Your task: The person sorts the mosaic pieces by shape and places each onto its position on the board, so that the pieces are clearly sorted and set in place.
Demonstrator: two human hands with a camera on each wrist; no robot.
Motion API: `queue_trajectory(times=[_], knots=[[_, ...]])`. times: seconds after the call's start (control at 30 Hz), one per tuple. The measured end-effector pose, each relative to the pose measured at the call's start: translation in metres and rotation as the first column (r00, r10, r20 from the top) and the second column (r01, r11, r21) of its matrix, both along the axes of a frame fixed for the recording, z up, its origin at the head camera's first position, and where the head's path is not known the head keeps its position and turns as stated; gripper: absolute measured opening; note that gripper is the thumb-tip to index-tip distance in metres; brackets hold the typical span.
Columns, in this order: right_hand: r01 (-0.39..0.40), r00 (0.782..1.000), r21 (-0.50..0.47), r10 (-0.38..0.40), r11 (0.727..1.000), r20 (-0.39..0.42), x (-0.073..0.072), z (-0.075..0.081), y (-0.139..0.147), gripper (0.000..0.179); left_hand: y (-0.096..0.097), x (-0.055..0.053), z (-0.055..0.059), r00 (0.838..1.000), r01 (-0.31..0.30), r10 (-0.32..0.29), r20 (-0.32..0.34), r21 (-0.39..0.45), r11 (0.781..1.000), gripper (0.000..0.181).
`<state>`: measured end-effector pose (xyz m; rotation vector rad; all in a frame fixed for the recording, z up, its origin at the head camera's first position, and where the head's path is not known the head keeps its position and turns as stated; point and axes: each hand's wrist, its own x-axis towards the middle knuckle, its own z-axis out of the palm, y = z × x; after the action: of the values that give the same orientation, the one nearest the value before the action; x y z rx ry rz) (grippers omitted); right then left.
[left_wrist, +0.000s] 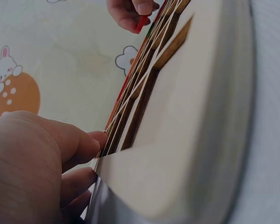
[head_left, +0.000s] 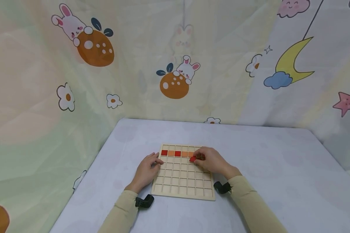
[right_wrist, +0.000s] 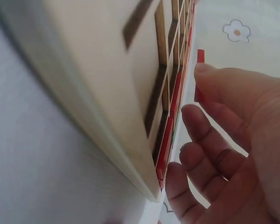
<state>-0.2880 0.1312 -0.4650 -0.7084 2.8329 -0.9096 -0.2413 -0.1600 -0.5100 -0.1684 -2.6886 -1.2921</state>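
A pale wooden board [head_left: 180,182] with a grid of square cells lies on the table. Red and orange tiles [head_left: 178,153] fill a row near its far edge. My right hand [head_left: 212,160] pinches a small red tile [right_wrist: 200,57] between thumb and fingertip, over the board's far right part; the other fingers are loosely bent. More red tiles [right_wrist: 164,145] sit in cells beneath that hand, partly hidden in the head view. At the board's left edge rests my left hand [head_left: 146,170], its thumb [left_wrist: 97,140] touching the rim and its fingers relaxed alongside.
A white cloth [head_left: 277,168] covers the table. Behind and to the left hangs a printed curtain [head_left: 140,106] with rabbits and flowers. Each wrist wears a black camera, such as the left one [head_left: 145,201], close to the board's near corners.
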Motion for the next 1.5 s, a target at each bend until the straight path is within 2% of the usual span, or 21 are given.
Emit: queue_trajectory(times=[0.3,0.77,0.87,1.17,1.5], knots=[[-0.063,0.997,0.011,0.063,0.998,-0.042,-0.001,-0.002,0.001,0.016,0.001,0.002,0.002,1.0,0.0,0.0,0.002,0.003,1.0,0.015],[-0.064,0.996,0.048,0.067,0.997,-0.062,0.002,-0.002,0.0,0.015,0.001,0.004,0.003,1.0,0.015,-0.015,-0.008,0.011,1.0,0.014],[-0.048,0.997,0.043,0.05,0.998,-0.051,0.002,-0.002,0.0,0.016,0.001,0.004,0.003,1.0,0.014,-0.014,-0.009,0.009,1.0,0.014],[0.065,0.998,0.025,-0.064,0.998,-0.025,0.006,-0.001,0.004,0.022,0.001,0.005,0.004,1.0,0.018,-0.018,-0.016,0.007,1.0,0.014],[0.132,0.991,-0.039,-0.133,0.99,-0.021,0.014,0.008,0.026,0.022,0.002,0.006,0.006,1.0,0.015,-0.015,-0.002,0.001,1.0,0.013]])
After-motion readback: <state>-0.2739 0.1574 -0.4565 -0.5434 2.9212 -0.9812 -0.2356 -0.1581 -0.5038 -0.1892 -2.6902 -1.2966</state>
